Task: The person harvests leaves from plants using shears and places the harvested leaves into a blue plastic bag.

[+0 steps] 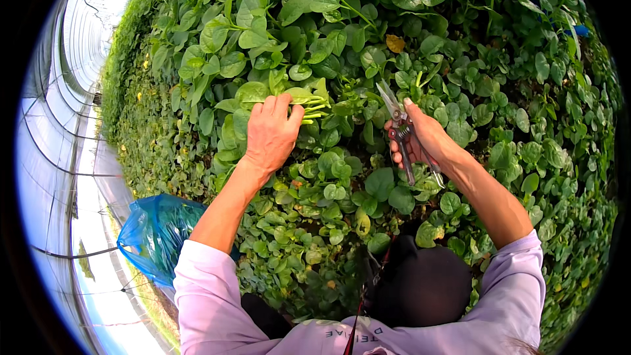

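My left hand (274, 130) is closed around a bunch of leafy green cuttings (313, 108), their pale cut stems pointing right and broad leaves lying to the left. To its right, my right hand (419, 133) holds a pair of garden snips (402, 128) with red and dark handles and a coil spring. The blades point up and left, over the foliage. The snips do not touch the bunch. Part of the handles is covered by my fingers.
Dense broad-leaved green plants (340, 167) surround both hands. A blue plastic bag (160, 236) filled with greens stands at the lower left, near the greenhouse's hooped film wall (54, 158). A blue object (579, 30) shows among leaves at the upper right.
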`<state>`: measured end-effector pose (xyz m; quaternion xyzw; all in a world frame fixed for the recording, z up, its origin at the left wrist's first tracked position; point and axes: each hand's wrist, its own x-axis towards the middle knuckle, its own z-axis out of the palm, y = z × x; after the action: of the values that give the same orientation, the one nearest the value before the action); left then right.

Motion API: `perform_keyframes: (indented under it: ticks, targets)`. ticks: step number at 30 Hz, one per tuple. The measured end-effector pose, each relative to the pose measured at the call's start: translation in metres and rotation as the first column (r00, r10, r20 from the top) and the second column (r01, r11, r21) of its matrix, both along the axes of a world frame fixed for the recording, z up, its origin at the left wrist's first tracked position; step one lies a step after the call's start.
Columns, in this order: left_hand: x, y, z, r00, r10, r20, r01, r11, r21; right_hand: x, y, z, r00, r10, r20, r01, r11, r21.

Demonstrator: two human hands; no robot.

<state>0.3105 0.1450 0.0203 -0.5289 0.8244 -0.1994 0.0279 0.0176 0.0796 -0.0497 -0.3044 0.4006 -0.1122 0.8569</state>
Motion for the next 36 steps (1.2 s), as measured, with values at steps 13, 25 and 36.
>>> perform_keyframes:
  ticks: [13,25,36]
  targets:
    - [-0.066,0.093,0.078,0.929,0.253,-0.272,0.065,0.609,0.79,-0.004,0.049,-0.015,0.823,0.516,-0.236,-0.559,0.811,-0.175]
    - [-0.056,0.089,-0.047,0.913,0.016,0.409,-0.366,0.476,0.799,0.013,0.085,-0.031,0.737,0.669,-0.097,-0.66,0.743,0.108]
    - [-0.04,0.122,-0.045,0.982,0.066,0.175,-0.166,0.737,0.656,0.041,0.103,-0.04,0.784,0.591,-0.192,-0.59,0.805,0.068]
